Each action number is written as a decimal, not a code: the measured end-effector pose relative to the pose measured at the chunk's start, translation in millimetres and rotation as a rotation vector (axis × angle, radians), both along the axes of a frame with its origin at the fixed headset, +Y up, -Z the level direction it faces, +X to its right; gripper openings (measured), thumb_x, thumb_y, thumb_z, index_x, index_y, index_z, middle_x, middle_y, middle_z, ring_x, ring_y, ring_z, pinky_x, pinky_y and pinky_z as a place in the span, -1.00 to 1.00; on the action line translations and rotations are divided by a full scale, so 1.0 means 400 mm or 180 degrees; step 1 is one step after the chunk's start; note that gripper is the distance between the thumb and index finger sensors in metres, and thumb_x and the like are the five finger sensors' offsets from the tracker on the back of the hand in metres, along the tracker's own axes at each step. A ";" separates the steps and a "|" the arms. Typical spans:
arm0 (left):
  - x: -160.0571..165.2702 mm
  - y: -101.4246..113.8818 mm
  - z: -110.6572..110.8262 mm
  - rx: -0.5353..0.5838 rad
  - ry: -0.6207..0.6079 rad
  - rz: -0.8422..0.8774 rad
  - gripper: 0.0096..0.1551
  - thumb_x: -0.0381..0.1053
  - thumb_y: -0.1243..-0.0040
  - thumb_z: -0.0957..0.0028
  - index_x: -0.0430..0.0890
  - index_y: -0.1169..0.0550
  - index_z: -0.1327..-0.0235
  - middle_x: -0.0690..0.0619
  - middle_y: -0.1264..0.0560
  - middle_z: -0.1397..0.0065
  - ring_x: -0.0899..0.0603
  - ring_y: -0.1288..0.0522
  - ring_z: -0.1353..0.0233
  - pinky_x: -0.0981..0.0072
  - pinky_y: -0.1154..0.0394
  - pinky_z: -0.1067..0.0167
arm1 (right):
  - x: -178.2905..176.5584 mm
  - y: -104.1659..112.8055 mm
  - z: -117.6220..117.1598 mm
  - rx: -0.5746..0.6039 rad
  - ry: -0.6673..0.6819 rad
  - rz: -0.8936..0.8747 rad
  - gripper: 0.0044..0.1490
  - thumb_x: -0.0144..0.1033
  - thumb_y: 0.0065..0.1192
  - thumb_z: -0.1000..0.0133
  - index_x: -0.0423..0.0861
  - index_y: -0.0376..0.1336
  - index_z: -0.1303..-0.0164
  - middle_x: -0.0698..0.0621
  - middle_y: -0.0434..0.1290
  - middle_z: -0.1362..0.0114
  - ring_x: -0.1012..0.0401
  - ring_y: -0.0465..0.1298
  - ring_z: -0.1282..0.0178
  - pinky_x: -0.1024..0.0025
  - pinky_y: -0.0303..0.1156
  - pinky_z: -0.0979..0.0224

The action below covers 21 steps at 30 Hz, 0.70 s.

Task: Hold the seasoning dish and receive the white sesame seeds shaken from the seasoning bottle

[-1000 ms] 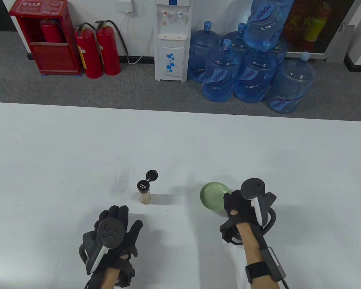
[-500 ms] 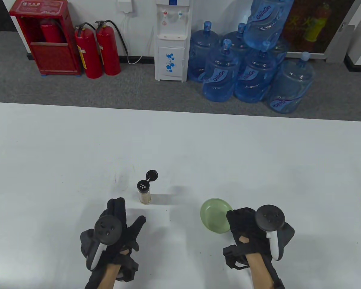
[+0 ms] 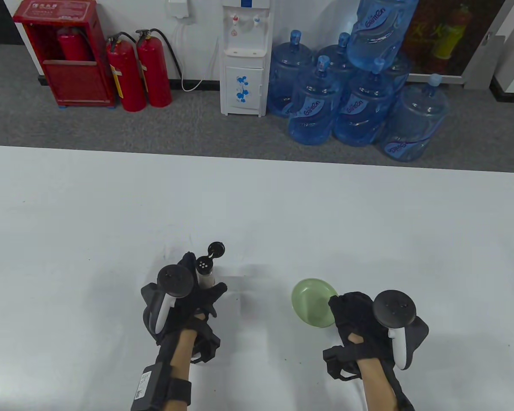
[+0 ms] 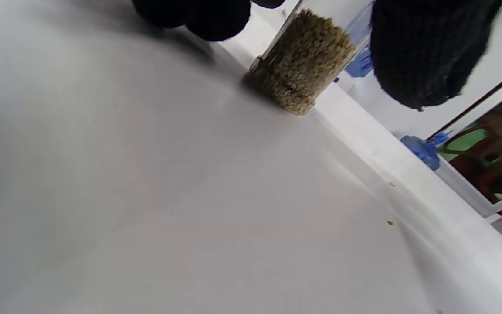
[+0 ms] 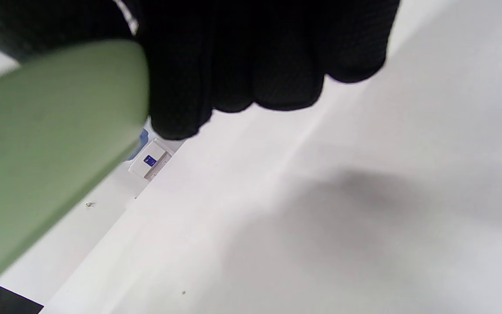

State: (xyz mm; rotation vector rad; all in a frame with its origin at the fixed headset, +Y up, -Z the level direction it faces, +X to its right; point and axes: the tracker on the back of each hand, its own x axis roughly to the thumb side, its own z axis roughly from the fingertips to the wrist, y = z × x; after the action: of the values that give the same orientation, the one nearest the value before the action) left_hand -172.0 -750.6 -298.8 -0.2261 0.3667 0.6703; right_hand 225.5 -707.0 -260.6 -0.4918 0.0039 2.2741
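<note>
The seasoning bottle [image 3: 205, 274] stands upright on the white table [image 3: 257, 205], its black flip lid [image 3: 216, 248] open and sesame filling its lower part [image 4: 301, 69]. My left hand [image 3: 202, 286] is around it: fingers on its left, thumb [image 4: 421, 52] on its right. The left wrist view shows a small gap at the fingertips. The green seasoning dish [image 3: 313, 302] is pinched at its near right rim by my right hand [image 3: 347, 310] and held slightly tilted just above the table. In the right wrist view the dish [image 5: 37, 152] sits beside curled fingers [image 5: 255, 56].
A few loose seeds [image 4: 391, 223] lie on the table to the right of the bottle. Beyond the far table edge stand water jugs [image 3: 360, 107], a dispenser [image 3: 244, 60] and fire extinguishers [image 3: 139, 68].
My left hand has moved forward and right from the near table to flank the bottle. My right hand drew the dish toward me, lifted it, then shifted it slightly right.
</note>
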 end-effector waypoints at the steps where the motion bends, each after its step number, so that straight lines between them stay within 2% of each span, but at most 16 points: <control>1: -0.001 -0.001 -0.002 -0.0004 0.0045 -0.0010 0.18 0.42 -0.40 0.06 0.34 0.11 -0.56 0.33 0.04 -0.71 -0.01 -0.28 -0.49 0.23 -0.30 -0.44 | -0.001 0.001 0.001 0.0006 0.0008 0.0004 -0.54 0.10 0.45 -0.01 -0.04 0.57 0.18 0.11 0.47 -0.35 0.08 0.51 -0.28 0.09 0.43 -0.40; 5: -0.003 -0.001 -0.002 0.0038 0.0103 -0.0032 -0.10 0.39 -0.34 0.00 0.50 -0.06 -0.46 0.46 -0.16 -0.65 0.05 -0.35 -0.46 0.25 -0.33 -0.44 | -0.006 0.001 0.001 0.0009 0.0022 0.0033 -0.54 0.10 0.45 -0.01 -0.04 0.57 0.17 0.11 0.47 -0.35 0.08 0.51 -0.28 0.09 0.43 -0.40; 9: -0.007 0.005 0.010 0.0228 0.0086 0.0035 -0.19 0.35 -0.41 0.02 0.44 -0.22 -0.43 0.43 -0.35 -0.57 0.04 -0.47 -0.40 0.20 -0.39 -0.42 | -0.013 -0.011 0.001 -0.0013 0.0045 0.0177 -0.54 0.11 0.44 -0.01 -0.03 0.57 0.17 0.11 0.47 -0.35 0.08 0.51 -0.28 0.10 0.43 -0.40; 11: -0.003 0.016 0.029 0.0472 0.0043 0.0020 -0.20 0.34 -0.46 0.08 0.40 -0.30 -0.40 0.38 -0.42 -0.51 0.01 -0.51 -0.33 0.15 -0.43 -0.36 | -0.019 -0.019 0.001 -0.0026 0.0074 0.0274 -0.54 0.12 0.44 0.00 -0.03 0.57 0.17 0.12 0.47 -0.35 0.09 0.51 -0.28 0.11 0.43 -0.40; 14: 0.017 0.051 0.083 0.1282 0.0120 -0.0169 -0.18 0.28 -0.58 0.24 0.35 -0.44 -0.34 0.25 -0.54 -0.39 -0.08 -0.56 -0.23 0.04 -0.46 -0.26 | -0.037 -0.040 -0.004 -0.0080 0.0135 0.0396 -0.54 0.14 0.43 0.00 0.00 0.56 0.18 0.14 0.46 -0.35 0.11 0.51 -0.29 0.13 0.44 -0.41; 17: 0.048 0.086 0.137 0.1562 -0.0110 -0.0488 -0.17 0.26 -0.59 0.23 0.38 -0.44 -0.35 0.23 -0.50 -0.41 -0.12 -0.48 -0.32 -0.04 -0.39 -0.35 | -0.061 -0.060 -0.007 -0.0140 0.0183 0.0418 -0.54 0.17 0.42 0.00 0.01 0.55 0.18 0.17 0.45 -0.35 0.14 0.51 -0.29 0.16 0.44 -0.42; 21: 0.126 0.123 0.204 0.2134 -0.0514 -0.1383 -0.17 0.21 -0.59 0.20 0.43 -0.41 -0.36 0.19 -0.43 -0.43 -0.20 -0.34 -0.50 -0.18 -0.24 -0.51 | -0.104 -0.072 -0.001 -0.0143 0.0301 0.0414 -0.53 0.19 0.41 0.00 0.03 0.53 0.19 0.18 0.45 -0.35 0.15 0.51 -0.30 0.17 0.45 -0.42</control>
State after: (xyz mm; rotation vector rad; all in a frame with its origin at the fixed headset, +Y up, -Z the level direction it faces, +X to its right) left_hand -121.7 -701.6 -217.2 0.4281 0.0171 0.3128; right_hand 183.9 -735.9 -261.1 -0.4180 0.0725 2.4275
